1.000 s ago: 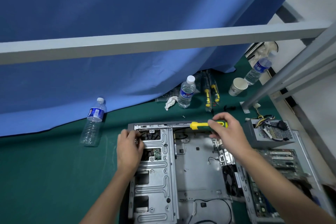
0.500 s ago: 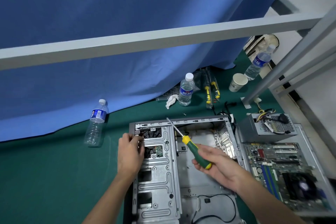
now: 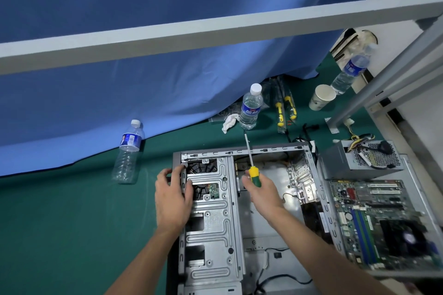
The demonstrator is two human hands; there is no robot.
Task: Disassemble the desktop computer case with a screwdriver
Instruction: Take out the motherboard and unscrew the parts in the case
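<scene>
I see the computer case (image 3: 211, 218) lying open on the green mat (image 3: 60, 235), lower centre of the frame: a grey stamped-steel box, its long axis running from the bottom edge up toward the blue curtain (image 3: 143, 31). Its drive cage is ribbed sheet metal with rounded pressed grooves and square cutouts; a black fan grille shows through the upper cutout.

My right hand (image 3: 262, 195) is wrapped around the screwdriver (image 3: 250, 158), fingers curled on the green-and-yellow plastic handle. The thin bright shaft points up the frame, leaning slightly left, crossing the case's far rim with its tip just below the middle water bottle (image 3: 250, 109).

My left hand (image 3: 172, 195) sits at the case's upper-left corner, fingers bent over the left wall of the cage and thumb on the outer side, gripping that edge.

To the right lie a perforated grey power supply (image 3: 359, 160) and a green motherboard (image 3: 378, 223) on a metal tray. A crinkled clear bottle (image 3: 128, 153) stands at the left, a paper cup (image 3: 322, 97) upper right.
</scene>
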